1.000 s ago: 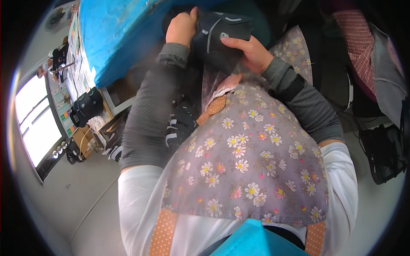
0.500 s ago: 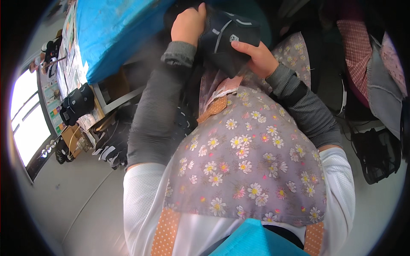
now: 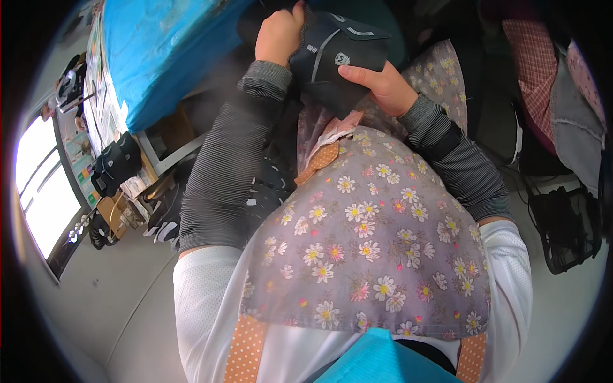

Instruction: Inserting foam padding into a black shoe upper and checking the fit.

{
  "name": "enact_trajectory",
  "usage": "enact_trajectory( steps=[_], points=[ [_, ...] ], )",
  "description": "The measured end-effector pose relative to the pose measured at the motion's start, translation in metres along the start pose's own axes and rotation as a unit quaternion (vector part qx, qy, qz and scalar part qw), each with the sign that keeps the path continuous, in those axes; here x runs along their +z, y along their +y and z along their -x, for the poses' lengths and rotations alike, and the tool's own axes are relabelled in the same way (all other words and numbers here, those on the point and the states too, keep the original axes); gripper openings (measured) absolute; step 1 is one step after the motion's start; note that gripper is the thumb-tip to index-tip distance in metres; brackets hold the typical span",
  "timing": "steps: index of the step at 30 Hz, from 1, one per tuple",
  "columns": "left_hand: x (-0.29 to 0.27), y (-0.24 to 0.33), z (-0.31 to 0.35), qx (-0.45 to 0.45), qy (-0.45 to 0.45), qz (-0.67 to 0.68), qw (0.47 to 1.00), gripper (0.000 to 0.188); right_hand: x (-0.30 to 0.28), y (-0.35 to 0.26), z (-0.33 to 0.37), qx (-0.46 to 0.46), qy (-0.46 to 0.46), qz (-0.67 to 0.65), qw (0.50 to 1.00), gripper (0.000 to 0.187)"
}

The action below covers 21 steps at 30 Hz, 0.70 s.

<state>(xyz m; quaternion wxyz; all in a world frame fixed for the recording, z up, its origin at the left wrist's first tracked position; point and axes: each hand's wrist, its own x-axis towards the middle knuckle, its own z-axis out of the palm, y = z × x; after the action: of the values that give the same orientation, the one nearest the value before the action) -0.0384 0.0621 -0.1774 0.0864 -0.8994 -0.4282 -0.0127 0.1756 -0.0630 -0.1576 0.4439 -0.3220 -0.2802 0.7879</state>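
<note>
A black fabric piece [image 3: 329, 54] with light grey strips and a small pale shield-shaped emblem is held up in front of me, above my apron. I cannot tell exactly what kind of article it is. At its left edge, my left hand [image 3: 279, 38] is closed on the material, with most fingertips hidden. My right hand [image 3: 388, 88] pinches its lower right side, thumb lying beside the emblem and the other fingers out of sight underneath. Below the piece, my flowered grey apron [image 3: 364, 236] covers my lap.
Blue sheeting [image 3: 172, 57] covers a surface at the upper left. Beyond it, a black bundle [image 3: 117, 163] rests on a table edge, and more black pieces [image 3: 268, 185] lie low beside my left arm. Hanging cloths [image 3: 562, 102] and a black mesh item [image 3: 562, 230] are at the right.
The black piece has tilted slightly, and its emblem has shifted a little left. My right thumb has moved slightly left with it. Both hands keep their grip.
</note>
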Motion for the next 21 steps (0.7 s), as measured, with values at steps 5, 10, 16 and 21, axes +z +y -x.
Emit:
enact_trajectory(
  steps=[5, 10, 16, 21],
  points=[
    [-0.002, 0.001, 0.004, -0.008, 0.044, 0.001, 0.999, 0.045, -0.001, 0.006, 0.000, 0.033, -0.003, -0.041, 0.999, 0.035],
    [-0.044, 0.020, 0.002, -0.060, 0.014, -0.058, 0.996, 0.034, 0.002, 0.001, 0.002, 0.011, -0.008, -0.116, 0.993, 0.033],
    [-0.031, 0.019, 0.003, -0.060, -0.002, -0.061, 0.996, 0.032, -0.006, 0.002, 0.002, 0.015, 0.005, -0.069, 0.997, 0.032],
    [0.002, -0.001, 0.004, -0.045, 0.032, 0.015, 0.998, 0.044, 0.001, 0.000, -0.002, 0.023, -0.016, -0.049, 0.998, 0.039]
  ],
)
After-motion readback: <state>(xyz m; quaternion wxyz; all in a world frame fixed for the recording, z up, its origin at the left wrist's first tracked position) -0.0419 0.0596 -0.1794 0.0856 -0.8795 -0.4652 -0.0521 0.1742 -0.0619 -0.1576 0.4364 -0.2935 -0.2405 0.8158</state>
